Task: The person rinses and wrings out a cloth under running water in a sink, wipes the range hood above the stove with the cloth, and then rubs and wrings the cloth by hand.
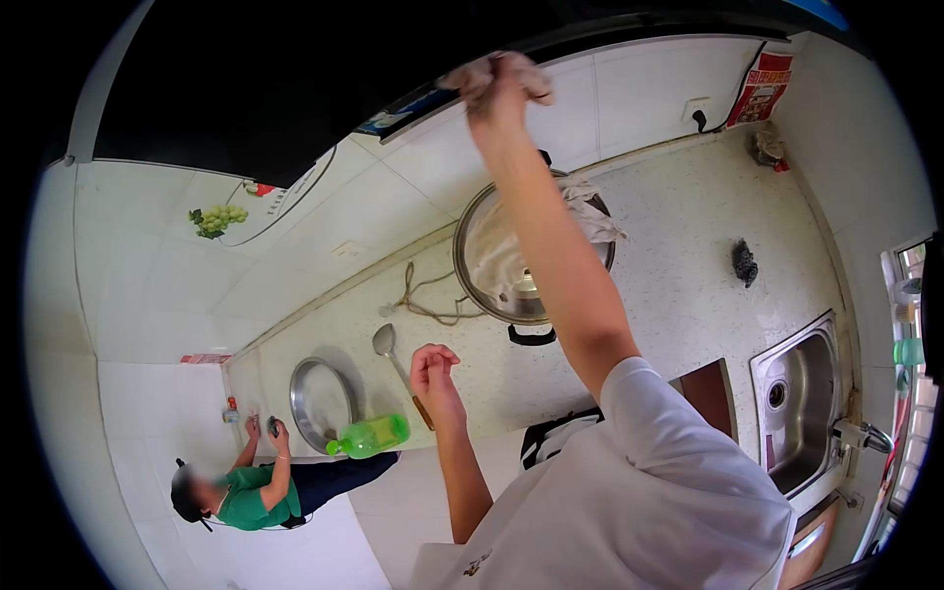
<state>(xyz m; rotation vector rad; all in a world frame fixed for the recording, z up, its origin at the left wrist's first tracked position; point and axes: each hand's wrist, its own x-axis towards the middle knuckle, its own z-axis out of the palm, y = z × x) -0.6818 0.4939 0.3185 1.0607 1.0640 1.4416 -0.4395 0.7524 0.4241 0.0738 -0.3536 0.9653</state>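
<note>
Black panel (236,88) extended from the upper left to the upper centre of the frame. Below it, the pale speckled countertop (678,226) ran diagonally from the lower left to the upper right. A white shirt (639,482), worn by the operator, occupied the lower right. The metal sink (801,393) was set into the countertop at the right of the frame. Another person (261,497), in a green top, was positioned at the lower left, beside the countertop, both hands forward. The metal pot (470,287), fitted with a lid and black handles, stood at the centre, partly covered by the right forearm. A pale rag (495,258) was draped over the lid. A round metal vessel (327,405) was located left of and below centre; a green bottle (372,436) was just beside it, cap toward the left of the frame. The spatula (383,340) lay between vessel and pot, its handle running toward the left hand (436,386). That hand was held below centre, over the countertop, fingers loosely curled and palm partly open. At the upper centre, the right hand (501,93) was clamped on a crumpled cloth (536,81) at the panel's lower edge; contact pressure could not be determined. The smallest listed item, a dark pad (744,264), lay on the countertop at centre right, between pot and sink
</note>
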